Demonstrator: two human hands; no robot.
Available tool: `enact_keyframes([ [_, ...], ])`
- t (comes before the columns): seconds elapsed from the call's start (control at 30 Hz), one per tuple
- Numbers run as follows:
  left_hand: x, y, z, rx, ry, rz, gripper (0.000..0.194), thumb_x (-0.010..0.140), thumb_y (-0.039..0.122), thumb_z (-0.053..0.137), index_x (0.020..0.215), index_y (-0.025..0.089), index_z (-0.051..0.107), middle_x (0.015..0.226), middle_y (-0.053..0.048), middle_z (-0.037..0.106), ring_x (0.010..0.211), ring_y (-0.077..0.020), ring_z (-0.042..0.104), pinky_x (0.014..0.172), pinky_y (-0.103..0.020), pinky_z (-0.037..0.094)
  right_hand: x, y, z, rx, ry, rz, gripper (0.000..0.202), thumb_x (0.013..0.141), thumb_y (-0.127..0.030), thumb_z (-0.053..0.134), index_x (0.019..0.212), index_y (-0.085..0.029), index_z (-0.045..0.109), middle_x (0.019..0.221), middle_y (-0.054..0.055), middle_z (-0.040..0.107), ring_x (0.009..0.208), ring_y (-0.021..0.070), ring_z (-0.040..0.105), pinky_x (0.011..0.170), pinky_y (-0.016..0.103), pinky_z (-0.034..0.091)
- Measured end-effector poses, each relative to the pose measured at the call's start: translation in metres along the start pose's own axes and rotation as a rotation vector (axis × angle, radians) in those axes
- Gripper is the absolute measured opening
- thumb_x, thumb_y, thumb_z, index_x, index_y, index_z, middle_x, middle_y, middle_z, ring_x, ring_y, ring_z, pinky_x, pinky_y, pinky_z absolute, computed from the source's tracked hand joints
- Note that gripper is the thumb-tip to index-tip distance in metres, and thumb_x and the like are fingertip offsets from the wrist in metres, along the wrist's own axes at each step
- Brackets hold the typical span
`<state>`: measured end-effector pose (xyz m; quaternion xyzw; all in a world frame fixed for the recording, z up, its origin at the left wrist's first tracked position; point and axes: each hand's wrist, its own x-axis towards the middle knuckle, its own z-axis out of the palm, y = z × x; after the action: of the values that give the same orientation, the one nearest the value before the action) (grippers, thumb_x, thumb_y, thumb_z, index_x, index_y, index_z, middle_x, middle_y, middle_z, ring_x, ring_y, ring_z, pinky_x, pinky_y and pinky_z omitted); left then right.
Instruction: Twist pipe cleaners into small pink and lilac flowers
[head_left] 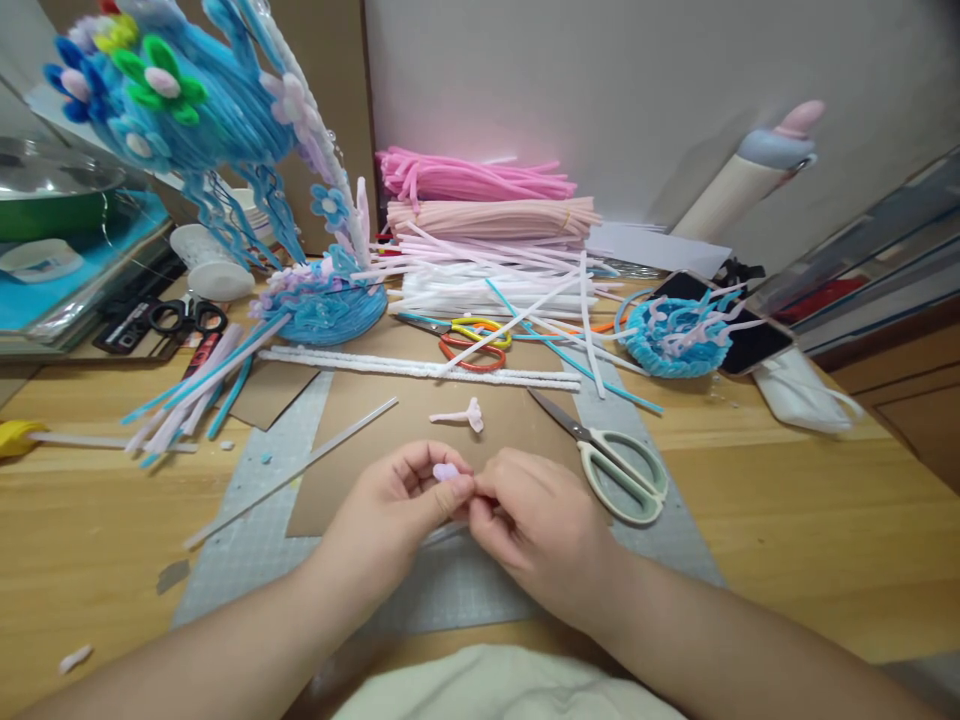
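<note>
A small lilac fuzzy piece shows between the thumb and fingers of my left hand. My right hand is closed against my left fingertips, its fingers pinched together; what they hold is hidden. Just beyond my hands, a pale pink fuzzy piece with a stem lies on the brown cardboard. Green-handled scissors rest to the right of my right hand.
A grey cutting mat lies under the cardboard, with a clear strip across it. Behind are white stems, colored-handle pliers, pink bundles, a blue flowered model and a blue fuzzy bowl.
</note>
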<state>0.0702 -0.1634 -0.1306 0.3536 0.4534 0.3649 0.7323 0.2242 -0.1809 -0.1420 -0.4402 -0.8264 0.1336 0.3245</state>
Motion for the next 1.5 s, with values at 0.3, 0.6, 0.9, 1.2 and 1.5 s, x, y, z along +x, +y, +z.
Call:
enact_keyframes([
  [0.3, -0.004, -0.004, 0.001, -0.237, -0.156, -0.127, 0.012, 0.079, 0.025, 0.066, 0.081, 0.014, 0.063, 0.069, 0.000, 0.063, 0.066, -0.0102, 0.059, 0.069, -0.023, 0.048, -0.001, -0.001, 0.002, -0.061, 0.088, -0.028, 0.020, 0.086, -0.013, 0.047, 0.066, -0.017, 0.051, 0.062, 0.000, 0.047, 0.061, 0.0129, 0.043, 0.060, 0.027, 0.033],
  [0.6, -0.002, -0.004, 0.002, -0.123, 0.018, -0.053, 0.011, 0.069, 0.023, 0.074, 0.072, 0.015, 0.067, 0.068, 0.002, 0.062, 0.062, -0.0078, 0.053, 0.061, -0.019, 0.043, -0.002, 0.000, 0.004, 0.005, 0.061, -0.027, 0.019, 0.087, -0.014, 0.047, 0.068, -0.017, 0.052, 0.064, 0.000, 0.052, 0.062, 0.0124, 0.046, 0.061, 0.026, 0.035],
  [0.9, -0.004, 0.005, -0.004, 0.005, -0.038, -0.052, 0.017, 0.072, 0.030, 0.071, 0.068, 0.015, 0.063, 0.054, 0.005, 0.054, 0.051, -0.0066, 0.042, 0.051, -0.019, 0.033, 0.003, -0.002, -0.004, 0.049, 0.031, -0.026, 0.018, 0.088, -0.014, 0.043, 0.074, -0.018, 0.054, 0.064, 0.000, 0.051, 0.062, 0.0127, 0.047, 0.060, 0.025, 0.036],
  [1.2, -0.002, 0.007, -0.003, -0.178, -0.190, -0.194, 0.030, 0.082, 0.035, 0.061, 0.062, 0.013, 0.057, 0.050, 0.004, 0.044, 0.049, -0.0067, 0.034, 0.051, -0.018, 0.032, 0.004, 0.000, -0.004, 0.039, 0.027, -0.049, 0.016, 0.087, -0.012, 0.045, 0.075, -0.017, 0.055, 0.067, 0.001, 0.054, 0.064, 0.0135, 0.048, 0.062, 0.026, 0.037],
  [1.5, -0.003, 0.010, -0.002, 0.043, -0.048, -0.025, 0.016, 0.069, 0.026, 0.074, 0.075, 0.014, 0.064, 0.062, 0.004, 0.060, 0.051, -0.0051, 0.048, 0.049, -0.016, 0.036, 0.003, -0.001, -0.002, 0.743, -0.030, 0.350, 0.006, 0.087, -0.024, 0.049, 0.087, -0.019, 0.052, 0.074, 0.000, 0.053, 0.066, 0.0115, 0.051, 0.060, 0.024, 0.042],
])
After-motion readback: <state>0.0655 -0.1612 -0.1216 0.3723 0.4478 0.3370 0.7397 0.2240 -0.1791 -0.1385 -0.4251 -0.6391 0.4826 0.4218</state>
